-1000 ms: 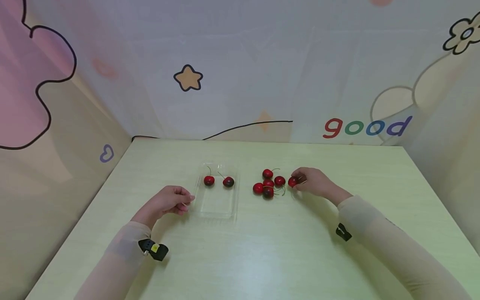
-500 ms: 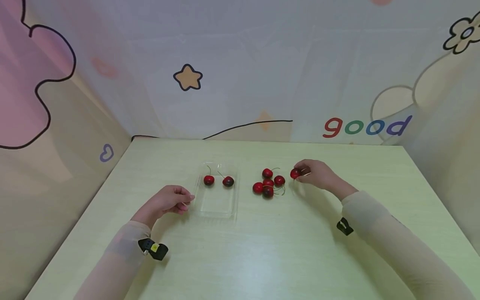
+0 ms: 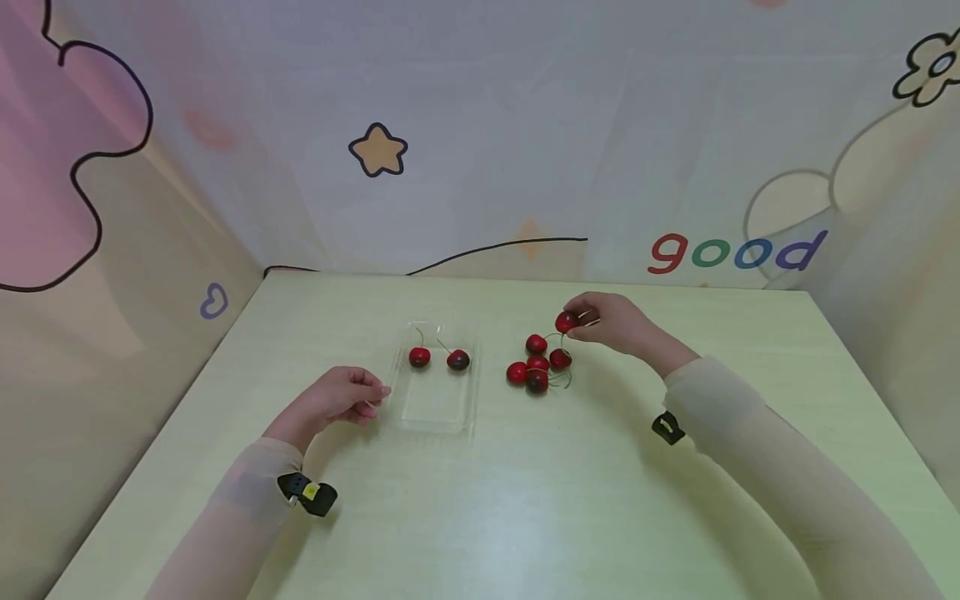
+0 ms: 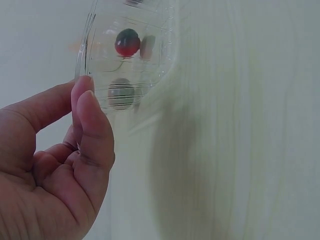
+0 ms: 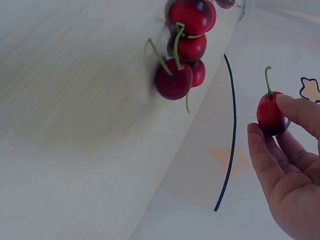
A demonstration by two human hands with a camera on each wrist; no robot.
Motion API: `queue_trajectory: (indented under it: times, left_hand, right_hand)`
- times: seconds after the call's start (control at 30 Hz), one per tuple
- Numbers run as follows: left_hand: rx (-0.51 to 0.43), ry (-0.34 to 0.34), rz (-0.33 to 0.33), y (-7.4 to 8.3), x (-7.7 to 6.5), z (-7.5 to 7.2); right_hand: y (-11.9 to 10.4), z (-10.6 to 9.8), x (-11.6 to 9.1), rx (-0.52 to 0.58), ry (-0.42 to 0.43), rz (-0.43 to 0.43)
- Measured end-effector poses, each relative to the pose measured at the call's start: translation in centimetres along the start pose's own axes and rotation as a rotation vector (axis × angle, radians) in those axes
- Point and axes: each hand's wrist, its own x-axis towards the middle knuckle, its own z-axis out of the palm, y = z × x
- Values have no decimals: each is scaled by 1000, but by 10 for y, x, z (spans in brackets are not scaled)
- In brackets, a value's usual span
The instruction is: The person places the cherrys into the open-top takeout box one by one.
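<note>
My right hand (image 3: 613, 323) pinches a dark red cherry (image 3: 566, 322) between thumb and fingers, raised behind the cherry pile. In the right wrist view the green stem of this held cherry (image 5: 268, 115) points up. My left hand (image 4: 65, 165) grips the edge of a clear plastic tray (image 4: 102, 67) with its thumb and fingertips. Inside that tray, toward its far end, lie two cherries, one at left (image 3: 419, 357) and one at right (image 3: 458, 360). Between the tray and my right hand several loose cherries (image 3: 537, 364) cluster on the table, their stems mostly to the right.
The pale wood-grain table (image 3: 480, 517) stretches out in front of me. A printed cloth backdrop (image 3: 480, 150) hangs behind the table and along its sides. Each sleeve carries a black wrist device, one on the left (image 3: 309, 494) and one on the right (image 3: 667, 427).
My right hand has lifted the cherry from the table beside the pile and carried it up, back and slightly left. My left hand stays at the tray's edge.
</note>
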Motion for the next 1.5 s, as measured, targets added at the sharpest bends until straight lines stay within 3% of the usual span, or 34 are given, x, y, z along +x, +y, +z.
queue_trajectory:
  times: [0.67, 1.5]
  left_hand:
    - [10, -4, 6, 0, 0, 2]
    - [1, -5, 11, 2, 0, 1]
  right_hand:
    - [-40, 12, 21, 27, -56, -44]
    - [-88, 40, 39, -2, -109, -114]
